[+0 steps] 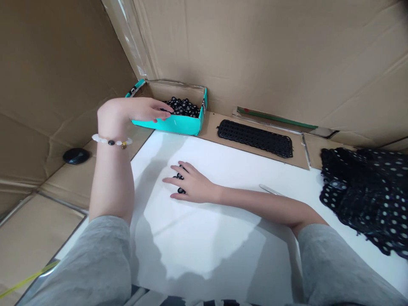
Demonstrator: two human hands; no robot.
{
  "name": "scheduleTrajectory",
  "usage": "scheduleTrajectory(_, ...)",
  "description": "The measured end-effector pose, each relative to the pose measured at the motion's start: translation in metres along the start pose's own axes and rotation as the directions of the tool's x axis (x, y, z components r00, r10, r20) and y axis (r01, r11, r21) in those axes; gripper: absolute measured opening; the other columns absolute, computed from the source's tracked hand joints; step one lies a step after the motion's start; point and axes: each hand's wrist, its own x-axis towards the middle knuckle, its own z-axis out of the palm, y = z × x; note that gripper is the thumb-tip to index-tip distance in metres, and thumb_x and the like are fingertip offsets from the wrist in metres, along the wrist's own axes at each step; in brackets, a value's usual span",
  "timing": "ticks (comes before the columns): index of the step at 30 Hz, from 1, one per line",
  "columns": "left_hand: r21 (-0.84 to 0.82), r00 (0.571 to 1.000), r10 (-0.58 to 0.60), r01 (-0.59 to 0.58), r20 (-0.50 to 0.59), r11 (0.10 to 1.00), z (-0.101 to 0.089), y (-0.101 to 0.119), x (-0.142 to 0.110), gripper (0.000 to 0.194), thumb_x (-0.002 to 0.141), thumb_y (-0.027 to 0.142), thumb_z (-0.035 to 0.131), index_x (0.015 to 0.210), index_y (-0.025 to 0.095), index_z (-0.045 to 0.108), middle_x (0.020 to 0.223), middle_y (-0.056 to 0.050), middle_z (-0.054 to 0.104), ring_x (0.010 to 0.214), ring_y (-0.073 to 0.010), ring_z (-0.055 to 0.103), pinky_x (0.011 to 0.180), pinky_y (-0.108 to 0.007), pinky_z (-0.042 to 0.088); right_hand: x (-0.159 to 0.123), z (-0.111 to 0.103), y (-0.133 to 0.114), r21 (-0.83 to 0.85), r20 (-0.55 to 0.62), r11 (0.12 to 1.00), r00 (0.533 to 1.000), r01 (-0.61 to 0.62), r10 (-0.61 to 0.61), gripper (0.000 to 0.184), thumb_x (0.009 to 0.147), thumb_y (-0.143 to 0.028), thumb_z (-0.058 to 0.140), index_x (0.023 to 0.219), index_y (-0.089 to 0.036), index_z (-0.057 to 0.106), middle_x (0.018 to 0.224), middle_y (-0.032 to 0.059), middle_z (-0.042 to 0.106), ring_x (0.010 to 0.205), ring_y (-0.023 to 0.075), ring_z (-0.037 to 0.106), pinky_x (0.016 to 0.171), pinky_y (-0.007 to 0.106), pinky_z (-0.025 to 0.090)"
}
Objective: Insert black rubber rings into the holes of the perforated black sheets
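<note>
My left hand (148, 109) is over the front rim of a turquoise box (174, 126), its fingers stretched toward small black round pieces with pale centres (185, 107) heaped inside. The fingers look loosely apart, and I see nothing held in them. On the white tabletop (191, 242) my right hand (199, 185) rests palm down with its fingers spread. Several of the same black round pieces (181, 175) lie beneath and between those fingers; the palm hides part of them.
Along the back lies a black perforated strip (255, 138) on cardboard. A pile of black sheets with pale dots (366, 195) covers the right side. A thin pale tool (269, 189) lies behind my right forearm. A black oval object (75, 156) sits at left. Cardboard walls (270, 51) enclose the table.
</note>
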Motion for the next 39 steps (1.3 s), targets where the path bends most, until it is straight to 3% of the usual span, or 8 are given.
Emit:
scheduleTrajectory(7,0.033,1.0,-0.015,0.015,-0.001,0.999,-0.002,-0.006,-0.002,0.061,0.102,0.05,0.044,0.159,0.025,0.045,0.152,-0.001,0.06,0.122,-0.0222,0.061,0.1,-0.028,0.048,-0.017,0.004,0.007,-0.069,-0.031,0.991,0.993,0.112,-0.114,0.02,0.101,-0.027,0.05,0.105,-0.02,0.068,0.12,0.0112,0.066,0.109,0.0248,0.053,0.089,0.038,0.044)
scheduleTrajectory(15,0.06,0.999,0.045,-0.046,0.019,0.997,-0.002,-0.013,0.004,0.065,0.101,0.055,0.044,0.159,0.028,0.044,0.153,0.001,0.06,0.119,-0.0192,0.062,0.099,-0.026,0.048,-0.037,-0.01,0.007,-0.233,0.103,0.97,0.994,0.064,-0.041,0.022,0.098,-0.029,0.05,0.106,-0.021,0.068,0.096,0.0091,0.066,0.084,0.0217,0.05,0.061,0.033,0.028)
scheduleTrajectory(23,0.056,0.999,0.04,-0.039,-0.021,0.998,-0.006,-0.013,-0.005,0.065,0.099,0.055,0.045,0.158,0.028,0.047,0.158,0.0,0.054,0.127,-0.024,0.061,0.105,-0.032,0.047,-0.05,-0.017,0.011,-0.236,0.057,0.964,0.992,0.119,-0.109,0.032,0.107,-0.032,0.042,0.093,-0.019,0.067,0.085,0.0071,0.065,0.078,0.0178,0.053,0.058,0.031,0.026)
scheduleTrajectory(27,0.068,0.999,0.046,-0.044,-0.025,0.997,-0.006,-0.015,-0.004,0.067,0.098,0.06,0.044,0.158,0.031,0.047,0.155,0.0,0.057,0.124,-0.0235,0.062,0.102,-0.032,0.049,-0.042,-0.021,0.016,-0.154,0.103,0.988,0.995,0.001,0.015,0.041,0.11,-0.034,0.04,0.083,-0.016,0.066,0.078,0.0072,0.065,0.071,0.0151,0.056,0.06,0.029,0.03)
scheduleTrajectory(30,0.063,0.999,0.041,-0.039,-0.019,0.997,-0.006,-0.013,-0.005,0.069,0.096,0.063,0.044,0.158,0.034,0.047,0.154,0.001,0.058,0.125,-0.0251,0.062,0.104,-0.033,0.048,-0.024,-0.031,0.026,0.083,0.137,0.986,0.982,-0.142,0.13,0.041,0.107,-0.029,0.048,0.072,-0.015,0.062,0.068,0.0033,0.063,0.063,0.0123,0.054,0.064,0.026,0.035)
scheduleTrajectory(32,0.041,1.0,0.028,-0.028,-0.013,0.999,-0.006,-0.011,-0.007,0.072,0.094,0.064,0.043,0.16,0.035,0.046,0.157,0.002,0.056,0.13,-0.0279,0.059,0.107,-0.035,0.046,-0.004,-0.048,0.037,0.295,0.064,0.929,0.975,-0.221,0.212,0.044,0.107,-0.031,0.048,0.068,-0.016,0.061,0.063,0.0002,0.061,0.06,0.0106,0.054,0.066,0.025,0.038)
scheduleTrajectory(35,0.031,0.999,0.031,-0.03,-0.034,0.999,-0.006,-0.008,-0.009,0.075,0.093,0.066,0.042,0.161,0.034,0.044,0.159,0.003,0.053,0.137,-0.0307,0.053,0.114,-0.038,0.041,0.044,-0.091,0.062,0.44,-0.221,0.874,0.918,-0.206,0.328,0.051,0.108,-0.045,0.042,0.072,-0.016,0.064,0.064,-0.0013,0.061,0.066,0.0114,0.06,0.07,0.023,0.043)
scheduleTrajectory(39,0.038,0.999,0.048,-0.048,-0.011,0.998,-0.006,-0.006,-0.006,0.078,0.089,0.069,0.044,0.161,0.039,0.043,0.157,0.006,0.054,0.141,-0.0301,0.05,0.114,-0.036,0.04,0.123,-0.157,0.102,0.394,-0.586,0.905,0.714,-0.161,0.383,0.057,0.109,-0.046,0.029,0.082,-0.013,0.066,0.086,0.001,0.068,0.1,0.0146,0.071,0.088,0.024,0.049)
